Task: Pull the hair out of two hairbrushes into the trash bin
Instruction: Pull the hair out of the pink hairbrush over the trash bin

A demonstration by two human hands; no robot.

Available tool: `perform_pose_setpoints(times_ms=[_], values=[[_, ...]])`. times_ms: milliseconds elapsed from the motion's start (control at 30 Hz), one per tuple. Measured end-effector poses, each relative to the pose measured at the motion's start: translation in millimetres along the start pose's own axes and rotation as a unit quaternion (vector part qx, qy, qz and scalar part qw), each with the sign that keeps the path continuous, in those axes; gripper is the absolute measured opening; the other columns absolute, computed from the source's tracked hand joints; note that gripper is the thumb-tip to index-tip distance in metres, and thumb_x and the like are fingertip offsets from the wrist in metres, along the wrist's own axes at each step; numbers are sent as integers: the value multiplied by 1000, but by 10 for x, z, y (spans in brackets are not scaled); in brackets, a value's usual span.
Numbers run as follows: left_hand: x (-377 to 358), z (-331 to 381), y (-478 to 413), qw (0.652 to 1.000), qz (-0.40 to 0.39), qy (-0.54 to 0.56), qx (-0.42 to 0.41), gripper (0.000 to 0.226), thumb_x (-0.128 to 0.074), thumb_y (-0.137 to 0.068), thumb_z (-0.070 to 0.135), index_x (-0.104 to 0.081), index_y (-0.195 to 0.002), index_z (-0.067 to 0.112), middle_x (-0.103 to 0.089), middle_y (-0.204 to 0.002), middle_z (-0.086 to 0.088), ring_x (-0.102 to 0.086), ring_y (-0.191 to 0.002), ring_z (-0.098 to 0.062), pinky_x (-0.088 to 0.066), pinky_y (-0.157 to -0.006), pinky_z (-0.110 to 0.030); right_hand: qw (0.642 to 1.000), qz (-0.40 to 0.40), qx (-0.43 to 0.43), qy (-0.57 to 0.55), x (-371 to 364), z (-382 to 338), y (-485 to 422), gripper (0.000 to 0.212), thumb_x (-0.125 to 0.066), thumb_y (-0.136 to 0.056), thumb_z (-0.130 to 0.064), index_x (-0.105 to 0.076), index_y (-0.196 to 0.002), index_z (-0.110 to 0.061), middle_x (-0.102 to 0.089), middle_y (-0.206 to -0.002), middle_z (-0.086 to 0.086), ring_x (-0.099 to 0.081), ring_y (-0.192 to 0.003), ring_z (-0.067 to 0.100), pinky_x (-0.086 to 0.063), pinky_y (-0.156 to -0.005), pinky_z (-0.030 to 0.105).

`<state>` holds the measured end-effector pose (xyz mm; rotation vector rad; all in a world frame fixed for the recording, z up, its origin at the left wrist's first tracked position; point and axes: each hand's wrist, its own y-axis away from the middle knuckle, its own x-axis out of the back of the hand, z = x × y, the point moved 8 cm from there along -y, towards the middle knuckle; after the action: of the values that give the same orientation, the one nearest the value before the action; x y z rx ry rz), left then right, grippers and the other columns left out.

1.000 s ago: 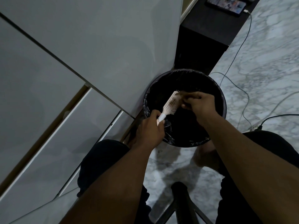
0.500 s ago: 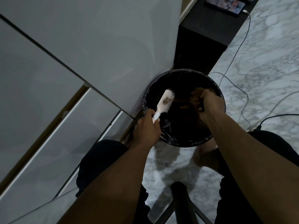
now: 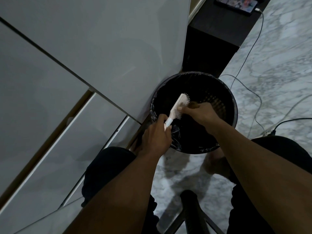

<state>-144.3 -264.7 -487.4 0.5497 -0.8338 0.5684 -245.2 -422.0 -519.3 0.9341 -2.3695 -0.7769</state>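
Observation:
A white hairbrush (image 3: 179, 106) is held over the black trash bin (image 3: 233, 105), its bristles turned to the right. My left hand (image 3: 156, 135) grips the brush by its handle at the bin's left rim. My right hand (image 3: 200, 112) is at the bristles in the middle of the brush head, fingers pinched there, with a small brown tuft of hair (image 3: 193, 105) showing at its fingertips. The bin has a black plastic liner. Only one hairbrush is in view.
White cabinet fronts (image 3: 84, 65) stand close on the left, touching the bin. A dark low cabinet (image 3: 219, 36) with a phone (image 3: 236, 2) on it is behind the bin. Cables (image 3: 253, 92) run over the marble floor at right. A dark stool leg (image 3: 190, 208) is below.
My right hand, which had pulled away to the right over the bin, has come back to the brush bristles. The brush head has turned slightly, with my left hand staying in place.

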Motion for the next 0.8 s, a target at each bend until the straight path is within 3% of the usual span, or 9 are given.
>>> perform_pose_setpoints(times_ms=[167, 267, 367, 433, 533, 600, 733, 800], values=[[-15, 13, 9, 1000, -6, -17, -5, 21, -56, -98, 33, -49, -117, 27, -67, -94, -2, -62, -79, -29, -42, -58, -36, 998, 6, 20, 51, 0, 3, -108, 29, -88, -73, -31, -81, -95, -13, -79, -91, 7, -75, -89, 20, -58, -93, 41], [-36, 8, 2, 1000, -6, -14, -10, 22, -55, -97, 34, -48, -116, 28, -67, -92, -2, -63, -78, -29, -47, -59, -39, 998, 8, 30, 45, 2, -17, -134, 23, -82, -81, -25, -79, -99, -12, -78, -95, 8, -74, -92, 22, -57, -94, 40], [-16, -12, -9, 1000, 5, 2, 2, 21, -56, -96, 32, -49, -115, 28, -67, -91, -3, -62, -79, -30, -51, -61, -43, 999, 16, 16, -38, 29, -29, -123, 9, -74, -89, -20, -76, -85, -12, -74, -83, 9, -70, -79, 24, -57, -81, 37], [-12, -19, -3, 1000, 10, 4, 5, 21, -56, -96, 32, -50, -115, 28, -67, -91, -2, -62, -79, -30, -51, -62, -43, 992, 24, -7, -127, 68, -35, -111, 15, -67, -94, -14, -70, -79, -12, -69, -77, 9, -66, -72, 24, -57, -73, 36], [-10, -53, -2, 1000, 15, 16, 16, 19, -55, -96, 32, -49, -113, 27, -67, -92, -3, -62, -80, -30, -52, -64, -44, 967, 12, -30, -253, 110, -90, -76, 14, -58, -99, -10, -66, -88, -7, -70, -90, 12, -70, -82, 26, -61, -79, 41], [-8, -83, -14, 999, 18, 26, 24, 18, -55, -97, 32, -49, -113, 26, -67, -93, -3, -62, -80, -30, -53, -64, -45, 954, -1, -30, -300, 119, -148, -50, 11, -55, -100, -9, -63, -93, -6, -71, -98, 15, -71, -89, 29, -62, -76, 42], [-26, -103, -24, 999, 16, 34, 26, 18, -56, -97, 33, -50, -112, 26, -67, -89, -3, -62, -76, -29, -50, -60, -41, 941, -9, -34, -337, 115, -169, -60, 9, -54, -98, -3, -63, -97, -1, -72, -93, 18, -74, -81, 31, -62, -69, 46], [-41, -115, -30, 999, 15, 35, 29, 17, -55, -97, 35, -49, -111, 28, -65, -86, -3, -61, -73, -28, -47, -57, -38, 939, -26, -44, -340, 68, -155, -68, 19, -52, -96, -1, -64, -107, 8, -74, -104, 23, -76, -88, 33, -63, -78, 48]])
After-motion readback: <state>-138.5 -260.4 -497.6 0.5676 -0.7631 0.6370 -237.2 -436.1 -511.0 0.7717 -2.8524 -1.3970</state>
